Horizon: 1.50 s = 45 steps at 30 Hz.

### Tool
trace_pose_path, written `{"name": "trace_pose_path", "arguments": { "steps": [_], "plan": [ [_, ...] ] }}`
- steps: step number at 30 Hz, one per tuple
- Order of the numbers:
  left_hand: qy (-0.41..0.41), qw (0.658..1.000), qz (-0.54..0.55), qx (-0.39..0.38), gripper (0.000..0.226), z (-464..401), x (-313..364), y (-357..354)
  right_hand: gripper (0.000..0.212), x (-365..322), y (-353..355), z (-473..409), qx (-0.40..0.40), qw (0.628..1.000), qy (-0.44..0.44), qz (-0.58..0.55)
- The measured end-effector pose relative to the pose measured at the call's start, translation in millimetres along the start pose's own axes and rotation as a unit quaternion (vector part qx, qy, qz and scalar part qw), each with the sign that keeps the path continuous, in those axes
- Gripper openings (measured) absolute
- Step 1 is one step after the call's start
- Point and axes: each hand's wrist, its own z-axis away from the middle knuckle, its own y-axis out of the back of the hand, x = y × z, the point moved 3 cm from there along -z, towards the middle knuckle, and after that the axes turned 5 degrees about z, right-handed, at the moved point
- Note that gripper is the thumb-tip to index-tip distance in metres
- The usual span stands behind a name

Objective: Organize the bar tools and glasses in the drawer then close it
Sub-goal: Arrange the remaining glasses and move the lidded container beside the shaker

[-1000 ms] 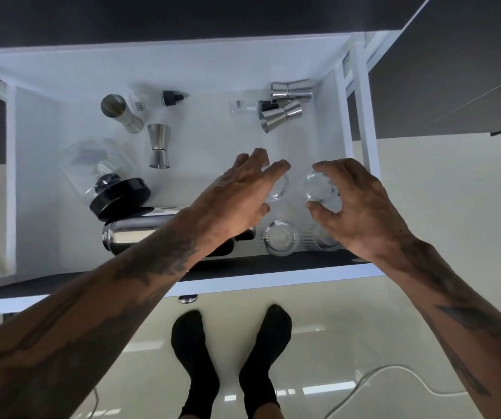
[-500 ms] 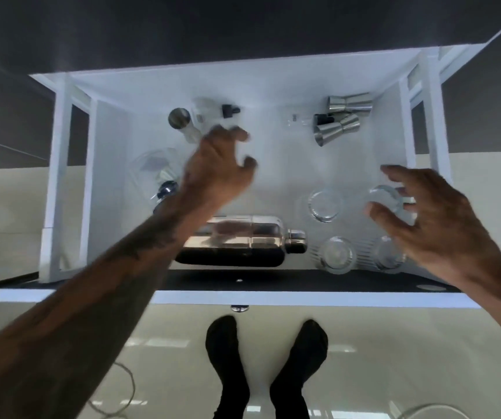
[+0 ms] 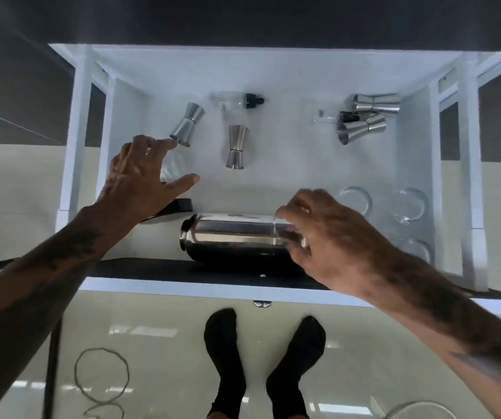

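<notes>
The small bottle's [image 3: 237, 101] label is too blurred to read.

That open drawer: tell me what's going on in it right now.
A person is sorting bar gear in the white drawer. The right hand is closing on the cap end of the steel shaker lying at the front. The left hand is spread open over a clear glass piece near a jigger. Glasses sit at the right.
</notes>
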Motion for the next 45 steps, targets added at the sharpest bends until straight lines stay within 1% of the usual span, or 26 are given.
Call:
{"name": "trace_pose_path", "arguments": {
  "steps": [2,3,5,7,10,12,14,16,18,19,21,22,24,26,27,29,30,33,35,36,38,39,40,41,43,45],
  "plan": [
    [-0.019,1.000,0.012,-0.006,0.076,3.4,-8.3,3.5,0.048,-3.3,-13.1,-4.7,-0.085,0.995,-0.025,0.044],
    [-0.029,0.999,0.010,-0.010,0.077,4.9,-12.4,5.2,0.053,-3.7,-16.1,-7.4,-0.113,0.992,-0.035,0.050],
    [-0.058,0.998,-0.006,-0.023,0.078,7.7,-20.0,6.4,0.060,-3.4,-19.4,-11.8,-0.141,0.987,-0.039,0.059],
    [-0.073,0.996,-0.020,-0.048,0.076,10.4,-27.1,5.6,0.064,-2.9,-21.5,-14.4,-0.156,0.985,-0.043,0.061],
    [-0.044,0.995,-0.005,-0.089,0.075,18.9,-36.8,4.8,0.066,-2.5,-22.8,-15.2,-0.167,0.983,-0.062,0.041],
    [-0.041,0.995,0.003,-0.088,0.075,27.8,-37.0,6.8,0.065,-1.9,-23.6,-15.5,-0.170,0.982,-0.072,0.034],
    [-0.078,0.995,-0.013,-0.057,0.073,38.9,-26.9,9.4,0.066,-1.9,-24.5,-15.8,-0.171,0.981,-0.084,0.025],
    [-0.152,0.987,-0.032,-0.041,0.068,50.4,-5.6,10.1,0.065,-2.5,-25.5,-15.3,-0.169,0.981,-0.091,0.022],
    [-0.209,0.976,-0.024,-0.057,0.049,60.4,17.3,5.8,0.064,-2.7,-25.9,-14.4,-0.170,0.981,-0.094,0.019],
    [-0.216,0.974,-0.008,-0.075,0.039,64.2,26.5,2.5,0.065,-2.8,-26.0,-13.7,-0.173,0.980,-0.095,0.015],
    [-0.194,0.975,0.028,-0.106,0.028,68.2,37.0,-1.6,0.066,-2.6,-26.8,-12.3,-0.178,0.979,-0.097,0.008],
    [-0.180,0.978,0.036,-0.101,0.027,68.1,38.0,-1.0,0.067,-2.2,-27.4,-11.7,-0.181,0.979,-0.097,0.007],
    [-0.146,0.988,0.022,-0.043,0.034,64.3,30.2,7.9,0.069,-1.2,-28.6,-11.9,-0.188,0.977,-0.099,0.008],
    [-0.075,0.997,0.002,0.013,0.046,58.2,11.3,22.2,0.073,-0.5,-27.3,-13.4,-0.200,0.974,-0.107,0.006],
    [-0.030,0.999,-0.004,0.017,0.054,56.2,0.9,27.2,0.075,-0.3,-26.4,-14.4,-0.207,0.972,-0.111,0.003],
    [0.044,0.999,-0.012,-0.019,0.074,56.8,-17.8,28.4,0.073,0.1,-25.3,-16.2,-0.218,0.969,-0.120,-0.002],
    [0.064,0.997,-0.016,-0.038,0.082,58.8,-24.7,26.6,0.069,0.1,-24.6,-17.4,-0.216,0.969,-0.124,-0.003],
    [0.079,0.994,-0.015,-0.077,0.098,63.1,-35.9,17.5,0.066,-1.5,-23.1,-19.9,-0.206,0.969,-0.137,-0.005],
    [0.085,0.992,-0.011,-0.093,0.106,62.1,-39.0,12.4,0.069,-6.3,-23.8,-20.0,-0.200,0.968,-0.150,-0.005],
    [0.086,0.991,-0.007,-0.099,0.108,60.4,-40.1,11.1,0.073,-11.0,-24.2,-20.3,-0.178,0.973,-0.148,0.001],
    [0.085,0.990,0.016,-0.112,0.110,54.6,-43.2,10.9,0.073,-27.9,-23.8,-23.9,-0.082,0.991,-0.109,0.000],
    [0.089,0.988,0.034,-0.123,0.111,49.6,-45.3,12.4,0.071,-39.6,-23.5,-28.2,-0.035,0.996,-0.081,-0.021],
    [0.096,0.984,0.055,-0.138,0.112,43.8,-47.3,15.0,0.069,-52.5,-24.0,-34.7,-0.006,0.997,-0.058,-0.051],
    [0.105,0.980,0.075,-0.154,0.110,38.0,-49.2,18.7,0.069,-65.5,-26.8,-43.2,0.007,0.996,-0.035,-0.079],
    [0.114,0.972,0.095,-0.182,0.098,28.2,-51.0,26.3,0.076,-91.4,-36.3,-65.8,0.010,0.995,0.012,-0.097],
    [0.106,0.969,0.073,-0.209,0.084,21.0,-49.6,30.2,0.089,-111.7,-45.5,-89.5,0.009,0.994,0.035,-0.100]
  ]
}}
